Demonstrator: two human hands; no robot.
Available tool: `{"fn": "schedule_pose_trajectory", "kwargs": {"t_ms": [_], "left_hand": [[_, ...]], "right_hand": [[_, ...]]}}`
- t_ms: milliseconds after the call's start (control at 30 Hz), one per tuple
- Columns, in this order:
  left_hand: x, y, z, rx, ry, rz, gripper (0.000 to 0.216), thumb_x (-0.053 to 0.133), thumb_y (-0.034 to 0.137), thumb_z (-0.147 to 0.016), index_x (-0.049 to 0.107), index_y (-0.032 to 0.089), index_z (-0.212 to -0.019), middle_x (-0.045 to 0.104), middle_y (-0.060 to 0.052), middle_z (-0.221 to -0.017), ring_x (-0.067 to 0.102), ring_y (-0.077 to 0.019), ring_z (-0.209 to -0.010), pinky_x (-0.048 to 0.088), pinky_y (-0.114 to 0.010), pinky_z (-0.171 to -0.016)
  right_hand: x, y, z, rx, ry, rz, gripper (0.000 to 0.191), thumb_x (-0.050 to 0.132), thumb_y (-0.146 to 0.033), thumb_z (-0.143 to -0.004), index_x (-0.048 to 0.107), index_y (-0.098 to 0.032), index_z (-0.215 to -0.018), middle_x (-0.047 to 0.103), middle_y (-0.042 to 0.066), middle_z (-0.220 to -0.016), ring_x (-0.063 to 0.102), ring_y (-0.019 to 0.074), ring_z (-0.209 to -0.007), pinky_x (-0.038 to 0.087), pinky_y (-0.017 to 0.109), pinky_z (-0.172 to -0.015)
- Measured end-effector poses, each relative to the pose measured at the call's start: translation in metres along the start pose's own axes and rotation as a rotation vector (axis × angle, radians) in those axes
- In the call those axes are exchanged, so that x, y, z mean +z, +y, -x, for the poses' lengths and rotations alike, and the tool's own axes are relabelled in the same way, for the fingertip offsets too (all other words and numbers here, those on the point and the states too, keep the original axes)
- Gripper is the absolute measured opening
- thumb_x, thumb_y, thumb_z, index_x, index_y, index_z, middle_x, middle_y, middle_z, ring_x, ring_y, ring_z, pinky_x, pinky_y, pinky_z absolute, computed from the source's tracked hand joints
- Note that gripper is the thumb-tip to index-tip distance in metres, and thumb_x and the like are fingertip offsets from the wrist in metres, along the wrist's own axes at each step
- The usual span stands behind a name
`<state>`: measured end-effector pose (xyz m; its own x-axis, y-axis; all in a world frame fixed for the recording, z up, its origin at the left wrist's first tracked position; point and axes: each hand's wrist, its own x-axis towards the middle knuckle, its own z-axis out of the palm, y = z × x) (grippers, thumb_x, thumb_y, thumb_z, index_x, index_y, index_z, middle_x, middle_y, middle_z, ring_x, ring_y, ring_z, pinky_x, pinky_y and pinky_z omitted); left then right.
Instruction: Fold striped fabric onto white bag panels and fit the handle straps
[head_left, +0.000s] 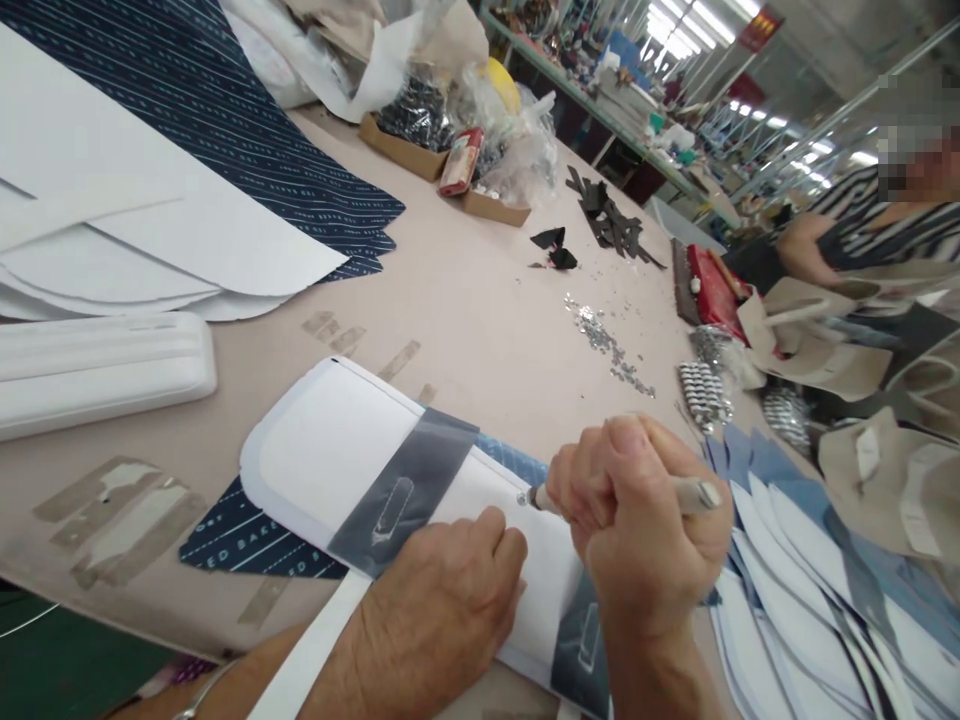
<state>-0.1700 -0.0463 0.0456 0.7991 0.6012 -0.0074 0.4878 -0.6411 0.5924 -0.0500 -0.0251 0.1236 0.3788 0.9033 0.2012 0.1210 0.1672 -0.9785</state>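
My right hand [637, 510] is wrapped in a fist round a white pen-like tool [699, 495]. Its dark tip points down at a small shiny spot [523, 497] on a white panel [330, 430]. Closed and knuckles up, my left hand [450, 590] presses on the same panel; whatever its fingers may hold is hidden. Across the panel lies a dark grey band [409, 480] with an outlined slot, and a second grey band [581, 650] is partly behind my right wrist. A white strap [315, 640] runs beside my left wrist. Dark blue printed fabric [255, 535] shows under the panel.
White and navy pieces [165, 190] are stacked at the left above a white case [97, 370]. More panels [795, 560] fan out at the right. Loose metal bits [607, 345], black scraps [607, 220] and a box [405, 145] lie farther back. A person [840, 230] sits across.
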Motion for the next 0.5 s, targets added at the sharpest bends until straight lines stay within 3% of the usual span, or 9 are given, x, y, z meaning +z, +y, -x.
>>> {"fn": "schedule_pose_trajectory", "kwargs": {"t_ms": [167, 333, 500], "left_hand": [[0.003, -0.001, 0.0, 0.008, 0.03, -0.039, 0.009, 0.041, 0.02, -0.094, 0.044, 0.024, -0.086, 0.055, -0.001, -0.082, 0.059, -0.0241, -0.065, 0.054, -0.041, -0.054], [0.002, 0.0, 0.0, -0.005, 0.031, -0.046, 0.007, 0.042, 0.019, -0.092, 0.045, 0.024, -0.088, 0.056, -0.001, -0.084, 0.06, -0.0233, -0.067, 0.054, -0.04, -0.058], [-0.002, 0.001, -0.002, -0.017, 0.031, -0.068, 0.005, 0.045, 0.022, -0.091, 0.048, 0.024, -0.088, 0.058, -0.002, -0.085, 0.062, -0.0234, -0.069, 0.052, -0.037, -0.059]], "right_hand": [[-0.004, 0.012, 0.009, -0.072, 0.079, -0.171, 0.044, 0.052, -0.03, -0.094, 0.033, -0.021, -0.055, 0.027, -0.01, -0.045, 0.027, 0.0043, -0.035, 0.026, 0.021, -0.038], [-0.012, 0.03, 0.007, 0.076, -0.01, -0.192, 0.041, 0.054, -0.027, -0.092, 0.036, -0.021, -0.056, 0.031, -0.009, -0.047, 0.03, 0.0056, -0.038, 0.025, 0.02, -0.037], [-0.015, 0.034, 0.003, -0.034, 0.147, -0.33, 0.043, 0.056, -0.03, -0.09, 0.032, -0.021, -0.056, 0.028, -0.011, -0.046, 0.025, 0.0043, -0.036, 0.024, 0.019, -0.036]]}}
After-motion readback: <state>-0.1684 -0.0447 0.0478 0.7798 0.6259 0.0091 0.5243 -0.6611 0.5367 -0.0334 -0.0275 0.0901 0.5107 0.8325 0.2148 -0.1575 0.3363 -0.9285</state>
